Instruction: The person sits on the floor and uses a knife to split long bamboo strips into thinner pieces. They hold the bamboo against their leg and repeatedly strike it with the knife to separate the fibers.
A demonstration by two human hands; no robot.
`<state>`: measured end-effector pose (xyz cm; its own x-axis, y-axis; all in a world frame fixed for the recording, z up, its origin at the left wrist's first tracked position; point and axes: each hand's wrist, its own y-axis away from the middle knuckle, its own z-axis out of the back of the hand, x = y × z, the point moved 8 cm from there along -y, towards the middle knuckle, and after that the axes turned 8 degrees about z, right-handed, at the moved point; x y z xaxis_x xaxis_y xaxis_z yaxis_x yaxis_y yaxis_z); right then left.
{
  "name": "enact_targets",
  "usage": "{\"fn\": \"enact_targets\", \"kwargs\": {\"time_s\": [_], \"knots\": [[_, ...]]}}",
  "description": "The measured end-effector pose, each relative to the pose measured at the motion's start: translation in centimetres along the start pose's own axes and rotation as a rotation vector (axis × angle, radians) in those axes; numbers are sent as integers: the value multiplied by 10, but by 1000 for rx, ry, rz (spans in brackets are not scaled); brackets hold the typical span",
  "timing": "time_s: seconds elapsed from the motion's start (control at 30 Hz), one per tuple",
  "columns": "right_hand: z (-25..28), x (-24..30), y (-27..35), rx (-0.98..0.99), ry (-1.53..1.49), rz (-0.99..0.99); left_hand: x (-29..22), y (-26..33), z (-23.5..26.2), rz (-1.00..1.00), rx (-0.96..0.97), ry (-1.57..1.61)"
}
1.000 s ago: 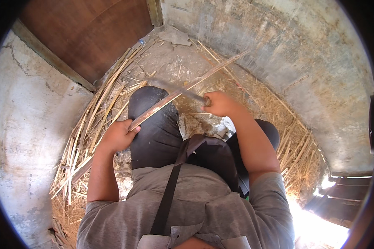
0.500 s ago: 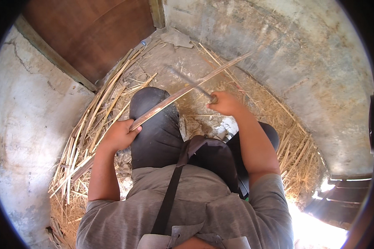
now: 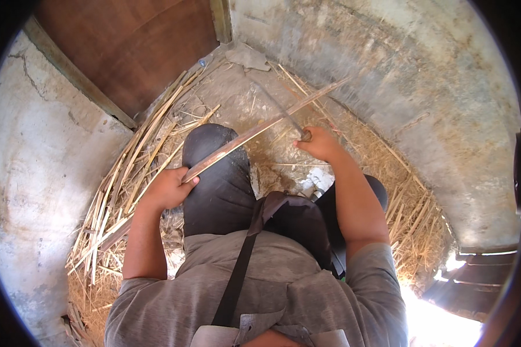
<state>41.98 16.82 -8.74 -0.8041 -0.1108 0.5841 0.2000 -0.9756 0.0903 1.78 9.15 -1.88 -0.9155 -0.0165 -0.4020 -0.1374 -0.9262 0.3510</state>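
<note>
A long split bamboo strip (image 3: 224, 150) runs slantwise from beside my left thigh, over my raised knee, toward the wall at the far right. My left hand (image 3: 171, 188) is closed round it just left of the knee, thumb on top. In my right hand (image 3: 318, 144) is the handle of a long, thin-bladed knife (image 3: 270, 97), its blade pointing far left. The blade crosses the strip near the strip's middle; whether the two touch I cannot tell. Motion blurs the blade a little.
Long bamboo strips (image 3: 134, 151) lie heaped along the left wall. Shavings and short pieces (image 3: 414, 214) cover the floor at right. A brown door panel (image 3: 139, 46) and a stained wall (image 3: 399, 75) close in the far side. A dark strap (image 3: 235, 283) crosses my shirt.
The knife has shifted slightly to the right, and its tip has swung farther away from me. My right hand has moved a little right; the left hand and strip have barely moved.
</note>
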Motion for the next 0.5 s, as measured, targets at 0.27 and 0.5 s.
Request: {"fn": "enact_targets", "kwargs": {"time_s": [0.27, 0.5], "knots": [[-34, 61, 1, 273, 65, 248, 0, 1, 1, -56, -37, -10], [10, -31, -2, -157, -1, -91, -3, 2, 1, -2, 6, 24]]}}
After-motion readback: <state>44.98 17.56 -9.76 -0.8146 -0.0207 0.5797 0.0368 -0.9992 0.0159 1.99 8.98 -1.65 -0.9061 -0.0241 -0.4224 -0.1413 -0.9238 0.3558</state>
